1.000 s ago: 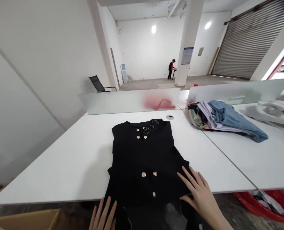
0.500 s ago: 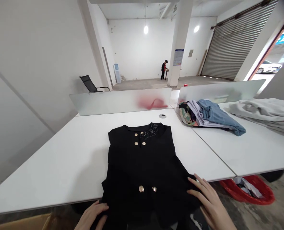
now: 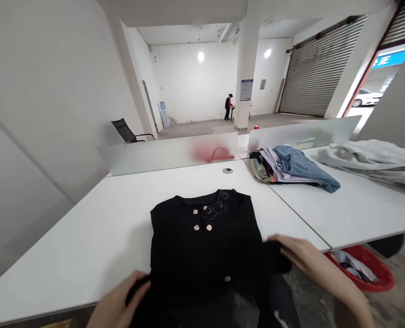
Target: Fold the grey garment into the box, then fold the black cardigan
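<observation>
A black sleeveless garment (image 3: 202,241) with gold buttons and a dark flower trim at the neck lies flat on the white table (image 3: 86,241). Its lower part is doubled up over the middle, hiding the lower pair of buttons. My left hand (image 3: 118,303) is closed on the garment's lower left edge at the table's front. My right hand (image 3: 296,253) is closed on the lower right edge, fingers wrapped round black cloth.
A pile of folded clothes (image 3: 291,166) with blue denim on top sits on the adjoining table; grey cloth (image 3: 373,159) lies further right. Frosted dividers (image 3: 164,152) line the back edge. A red basket (image 3: 363,269) stands on the floor at right. A person (image 3: 228,107) stands far back.
Both hands went from lying flat at the hem to gripping it and lifted the bottom of the garment up over its middle, covering the lower buttons. The camera tilted up slightly.
</observation>
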Available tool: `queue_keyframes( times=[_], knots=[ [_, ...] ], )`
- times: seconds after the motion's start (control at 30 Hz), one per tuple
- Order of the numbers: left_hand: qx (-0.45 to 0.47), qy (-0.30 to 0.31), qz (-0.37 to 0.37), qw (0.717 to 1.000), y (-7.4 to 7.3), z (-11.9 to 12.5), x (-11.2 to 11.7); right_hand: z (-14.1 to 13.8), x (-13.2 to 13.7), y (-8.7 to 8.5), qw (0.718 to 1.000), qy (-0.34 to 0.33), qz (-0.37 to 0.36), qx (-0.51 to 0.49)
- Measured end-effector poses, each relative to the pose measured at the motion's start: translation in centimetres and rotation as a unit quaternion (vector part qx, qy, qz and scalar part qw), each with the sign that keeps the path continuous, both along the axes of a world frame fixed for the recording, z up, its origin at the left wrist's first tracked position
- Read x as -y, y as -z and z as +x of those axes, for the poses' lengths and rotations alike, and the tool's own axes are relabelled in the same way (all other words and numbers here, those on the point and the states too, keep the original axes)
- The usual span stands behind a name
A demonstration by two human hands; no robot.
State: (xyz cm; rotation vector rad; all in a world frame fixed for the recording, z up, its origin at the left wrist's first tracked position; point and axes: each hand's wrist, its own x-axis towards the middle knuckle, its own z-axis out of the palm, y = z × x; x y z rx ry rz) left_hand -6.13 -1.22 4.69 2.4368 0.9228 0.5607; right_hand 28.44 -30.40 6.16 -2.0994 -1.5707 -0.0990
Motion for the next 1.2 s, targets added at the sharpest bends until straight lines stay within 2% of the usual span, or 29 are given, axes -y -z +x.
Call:
queue_keyframes(
  times=[0.07,0.13,0.2,0.23,0.27,0.33,0.4,0.47,0.53,0.6,0.7,0.8,0.87,1.0,1.1,1.2],
  knots=[
    [-0.021,-0.036,0.059,0.997,-3.1,2.5,-2.4,1.6,-3.6,-2.2,0.999,0.029,0.022,0.039],
    [-0.033,-0.076,0.126,0.989,-5.7,5.9,-5.1,2.9,-7.4,-4.0,0.989,0.104,0.048,0.093],
    [-0.028,-0.143,0.202,0.968,-7.1,9.6,-7.0,3.5,-10.7,-4.8,0.983,0.132,0.062,0.11],
    [-0.054,-0.159,0.234,0.958,-7.3,11.3,-7.5,3.5,-12.1,-4.9,0.982,0.139,0.068,0.113],
    [-0.071,-0.159,0.252,0.952,-7.0,12.8,-7.4,3.2,-13.2,-4.7,0.981,0.139,0.071,0.115],
    [-0.08,-0.11,0.267,0.954,-5.1,15.0,-6.0,2.4,-15.1,-3.9,0.981,0.137,0.075,0.117],
    [-0.054,-0.026,0.272,0.961,-2.0,16.2,-3.5,1.3,-16.3,-2.6,0.982,0.129,0.076,0.116],
    [-0.073,0.038,0.24,0.967,1.5,16.9,-0.8,0.4,-16.8,-1.1,0.984,0.116,0.075,0.113],
    [-0.092,0.032,0.237,0.967,4.3,17.3,1.3,0.1,-16.5,0.4,0.986,0.103,0.071,0.111],
    [-0.091,0.011,0.247,0.965,6.0,17.5,2.3,0.3,-15.3,1.8,0.986,0.117,0.073,0.097],
    [-0.072,0.009,0.253,0.965,6.7,17.6,2.4,1.1,-13.0,3.9,0.982,0.167,0.093,0.001],
    [-0.052,0.012,0.25,0.967,6.6,17.6,1.9,1.3,-11.4,5.9,0.97,0.165,0.111,-0.139],
    [-0.041,0.016,0.244,0.969,6.6,17.5,1.8,0.9,-11.1,6.7,0.958,0.169,0.135,-0.187],
    [-0.032,0.025,0.23,0.972,6.5,16.9,2.2,-0.3,-11.1,6.4,0.951,0.181,0.166,-0.189],
    [-0.03,0.04,0.226,0.973,6.3,16.0,3.1,-0.6,-10.3,6.0,0.951,0.218,0.136,-0.175],
    [-0.03,0.059,0.224,0.972,6.2,14.9,4.3,-0.4,-8.8,6.5,0.951,0.247,0.079,-0.166]
  ],
)
